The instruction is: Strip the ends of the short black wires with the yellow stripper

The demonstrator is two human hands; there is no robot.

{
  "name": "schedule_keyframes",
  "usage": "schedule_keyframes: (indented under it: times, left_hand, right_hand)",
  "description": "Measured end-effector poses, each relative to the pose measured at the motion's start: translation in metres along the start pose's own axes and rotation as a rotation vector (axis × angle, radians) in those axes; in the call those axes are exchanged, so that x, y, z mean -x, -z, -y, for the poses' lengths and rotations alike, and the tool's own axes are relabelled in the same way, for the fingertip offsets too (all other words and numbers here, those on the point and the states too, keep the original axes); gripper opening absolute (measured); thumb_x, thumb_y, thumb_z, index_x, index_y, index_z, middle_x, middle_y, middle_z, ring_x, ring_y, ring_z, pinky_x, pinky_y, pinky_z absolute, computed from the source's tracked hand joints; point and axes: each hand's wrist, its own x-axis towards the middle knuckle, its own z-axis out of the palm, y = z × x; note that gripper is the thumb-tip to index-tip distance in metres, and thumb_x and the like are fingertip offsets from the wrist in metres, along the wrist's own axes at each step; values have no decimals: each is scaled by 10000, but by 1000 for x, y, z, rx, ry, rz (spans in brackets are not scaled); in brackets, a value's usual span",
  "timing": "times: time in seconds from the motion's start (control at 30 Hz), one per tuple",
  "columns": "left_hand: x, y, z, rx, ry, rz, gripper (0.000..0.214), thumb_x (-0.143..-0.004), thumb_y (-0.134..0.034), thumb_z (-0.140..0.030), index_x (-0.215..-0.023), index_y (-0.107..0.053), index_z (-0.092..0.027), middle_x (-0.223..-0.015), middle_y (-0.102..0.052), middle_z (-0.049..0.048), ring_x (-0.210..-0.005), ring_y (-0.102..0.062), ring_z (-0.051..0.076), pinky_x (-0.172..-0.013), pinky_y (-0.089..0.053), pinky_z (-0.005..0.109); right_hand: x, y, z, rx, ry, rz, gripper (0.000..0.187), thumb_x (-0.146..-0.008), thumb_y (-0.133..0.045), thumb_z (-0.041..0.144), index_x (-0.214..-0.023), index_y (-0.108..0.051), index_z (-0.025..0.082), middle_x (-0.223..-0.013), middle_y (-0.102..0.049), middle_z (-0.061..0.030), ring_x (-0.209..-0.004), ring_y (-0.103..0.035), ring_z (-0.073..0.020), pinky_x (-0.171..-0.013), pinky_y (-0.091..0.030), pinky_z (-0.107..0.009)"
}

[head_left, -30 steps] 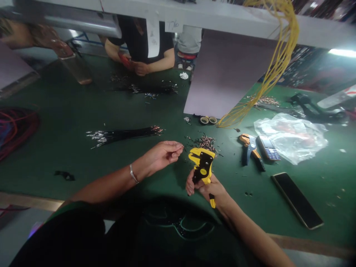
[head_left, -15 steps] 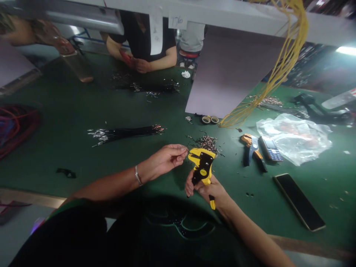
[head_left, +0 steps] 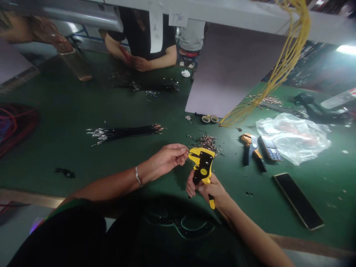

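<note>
A dark green felt-covered surface (head_left: 69,155) fills a dim workshop, with a co-worker's hands (head_left: 140,63) busy at its far edge. Over the last second the left hand (head_left: 167,157) has crept right, and its pinched fingertips now touch the head of the yellow and black wire stripper (head_left: 202,165) instead of standing apart from it. Whatever it pinches is now at the tool's mouth. The left grip is pressed together on something too thin to make out. The right hand (head_left: 207,189) has its grip clamped on the stripper's handles and holds it upright above the near middle of the surface, its yellow head up and tilted left, its black body plate towards the camera. A bundle of black wires with bare metal ends (head_left: 125,132) lies to the far left. A heap of small metal scraps (head_left: 207,141) lies just beyond the tool.
</note>
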Motion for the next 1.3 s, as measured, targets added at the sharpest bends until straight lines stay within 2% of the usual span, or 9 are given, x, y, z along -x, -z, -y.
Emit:
schedule_keyframes:
  times: [0.3,0.73,1.1,1.3]
  left_hand:
    - [-2,2,1,-33,-31,23,93,-792,-694,-164,-813,-668,-76,-711,-632,45,-569,-572,84,-542,-415,215]
    - [-3,4,3,-48,-30,21,101,-789,-699,-179,-816,-679,-84,-708,-637,46,-559,-565,83,-547,-409,224]
    - [-3,4,1,-79,-27,-6,90,-780,-698,-177,-795,-678,-91,-697,-640,44,-560,-561,86,-554,-409,237]
    - [0,-1,-4,-177,-99,-53,99,-753,-710,-183,-768,-676,-92,-667,-646,43,-553,-573,102,-537,-435,245]
  right_hand:
    - [1,2,2,6,-32,-27,204,-655,-677,104,-856,-645,119,-644,-595,-11,-525,-524,-134,-523,-448,-308]
    - [3,7,-2,58,-35,-97,148,-659,-722,150,-781,-644,119,-598,-563,5,-464,-492,-113,-458,-418,-276]
    - [5,3,-2,203,-40,-228,184,-673,-748,215,-765,-607,140,-584,-543,23,-431,-463,-90,-425,-397,-260]
    - [5,7,-8,296,-21,-297,197,-674,-731,210,-788,-586,143,-585,-532,34,-423,-462,-83,-413,-388,-244]
